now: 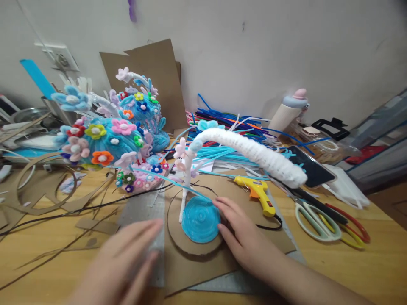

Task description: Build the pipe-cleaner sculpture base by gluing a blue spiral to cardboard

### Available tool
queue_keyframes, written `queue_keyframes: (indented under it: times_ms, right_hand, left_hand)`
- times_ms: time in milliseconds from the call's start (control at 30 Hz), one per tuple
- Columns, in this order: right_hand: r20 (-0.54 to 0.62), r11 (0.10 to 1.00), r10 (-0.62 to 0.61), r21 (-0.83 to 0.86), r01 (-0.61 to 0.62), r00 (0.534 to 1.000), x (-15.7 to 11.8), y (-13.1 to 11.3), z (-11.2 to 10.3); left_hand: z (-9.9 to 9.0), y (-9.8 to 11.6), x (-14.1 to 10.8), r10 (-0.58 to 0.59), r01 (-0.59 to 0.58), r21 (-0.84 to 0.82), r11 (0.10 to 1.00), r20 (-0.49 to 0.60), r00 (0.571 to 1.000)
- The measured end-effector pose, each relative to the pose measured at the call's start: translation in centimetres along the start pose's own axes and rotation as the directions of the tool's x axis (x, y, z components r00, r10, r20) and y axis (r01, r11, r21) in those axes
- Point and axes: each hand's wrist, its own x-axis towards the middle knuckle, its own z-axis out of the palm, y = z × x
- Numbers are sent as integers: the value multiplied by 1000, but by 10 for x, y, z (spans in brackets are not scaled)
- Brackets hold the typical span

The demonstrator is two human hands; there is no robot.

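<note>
A flat coil of blue pipe cleaner (201, 219) lies on a round cardboard base (193, 250). My right hand (235, 224) is at the coil's right edge, its fingertips pressing where a loose blue strand (171, 181) leaves the coil toward the upper left. To the left, my left hand (127, 258) is blurred; its thumb and fingers are apart with nothing seen between them. Behind the coil, a white wrapped stem (244, 148) rises from the base and arches to the right, bearing small pink and blue flowers.
A yellow glue gun (259, 192), scissors (318, 222) and a phone (310, 165) are on the right. Bundled pipe cleaners (229, 123) lie at the back beside a bottle (284, 112). Flower-covered blue pieces (111, 140) stand at left, near cardboard scraps (41, 186).
</note>
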Motion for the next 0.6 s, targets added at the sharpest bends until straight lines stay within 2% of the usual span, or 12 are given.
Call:
queue_keyframes:
  times_ms: [33, 67, 133, 200, 333, 600]
  right_hand:
    - [17, 999, 40, 0, -40, 999, 0, 1, 1]
    - [36, 997, 74, 12, -75, 997, 1, 2, 2]
    - [60, 990, 128, 60, -131, 990, 1, 4, 3]
    - [72, 979, 170, 106, -177, 983, 2, 4, 2]
    - [87, 968, 208, 126, -218, 974, 3, 3, -2]
    - [90, 985, 171, -43, -167, 981, 0, 2, -11]
  left_hand:
    - [13, 17, 6, 86, -87, 22, 996, 62, 994]
    - [26, 30, 12, 128, -132, 52, 990, 77, 989]
    - [47, 44, 18, 71, -83, 142, 986, 85, 994]
    - [60, 43, 19, -3, -14, 177, 984, 97, 995]
    - [65, 33, 19, -59, 43, 126, 991, 131, 990]
    - [68, 8, 43, 26, -28, 8, 1000, 250, 968]
